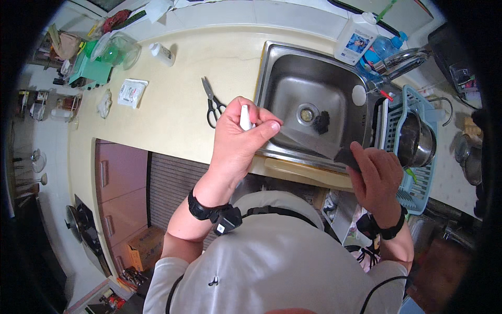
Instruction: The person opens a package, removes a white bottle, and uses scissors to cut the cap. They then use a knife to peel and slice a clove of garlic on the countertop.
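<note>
Over the near edge of the sink (pixel 269 78), my left hand (pixel 235 131) is closed around the white handle (pixel 245 118) of a knife. Its thin grey blade (pixel 308 141) runs right towards my right hand (pixel 377 175). Between the fingers of that hand is a dark grey pad (pixel 347 159), close to the blade's tip; whether the two touch I cannot tell. Inside the steel basin, a black clump (pixel 322 122) lies beside the drain (pixel 307 114). Black-handled scissors (pixel 211 100) rest on the counter left of the sink.
A faucet (pixel 408 60), a white jug (pixel 355 39) and a blue bottle (pixel 384 48) stand behind the sink. To the right is a blue dish rack (pixel 408 112) with a metal pot (pixel 418 141). The counter (pixel 178 120) holds a white packet (pixel 133 92) and a small white bottle (pixel 162 54).
</note>
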Demonstrator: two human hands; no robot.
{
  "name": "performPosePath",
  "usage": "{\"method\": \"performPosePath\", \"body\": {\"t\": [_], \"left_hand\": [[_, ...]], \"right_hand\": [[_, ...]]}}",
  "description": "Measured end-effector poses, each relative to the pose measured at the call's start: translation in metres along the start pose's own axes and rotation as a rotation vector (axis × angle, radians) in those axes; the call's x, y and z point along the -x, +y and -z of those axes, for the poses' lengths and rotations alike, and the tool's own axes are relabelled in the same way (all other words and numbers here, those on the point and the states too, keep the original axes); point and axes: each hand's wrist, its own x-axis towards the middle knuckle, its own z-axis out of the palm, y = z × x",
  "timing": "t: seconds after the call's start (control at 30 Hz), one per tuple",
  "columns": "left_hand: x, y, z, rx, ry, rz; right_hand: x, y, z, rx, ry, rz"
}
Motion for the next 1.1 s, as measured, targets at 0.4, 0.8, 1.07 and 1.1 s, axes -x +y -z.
{"method": "performPosePath", "body": {"t": [0.4, 0.8, 1.07, 1.1], "left_hand": [[-0.037, -0.045, -0.066, -0.410, -0.173, 0.064], [-0.073, -0.111, -0.113, -0.747, -0.497, -0.273], [-0.045, -0.069, -0.032, -0.799, -0.328, 0.018], [-0.038, -0.064, -0.017, -0.852, -0.298, -0.028]], "right_hand": [[0.079, 0.024, 0.037, 0.034, -0.011, -0.353], [0.160, 0.025, 0.025, 0.053, -0.125, -0.833], [0.095, 0.033, 0.011, -0.157, 0.023, -0.619], [0.079, 0.032, 0.014, -0.136, -0.033, -0.604]]}}
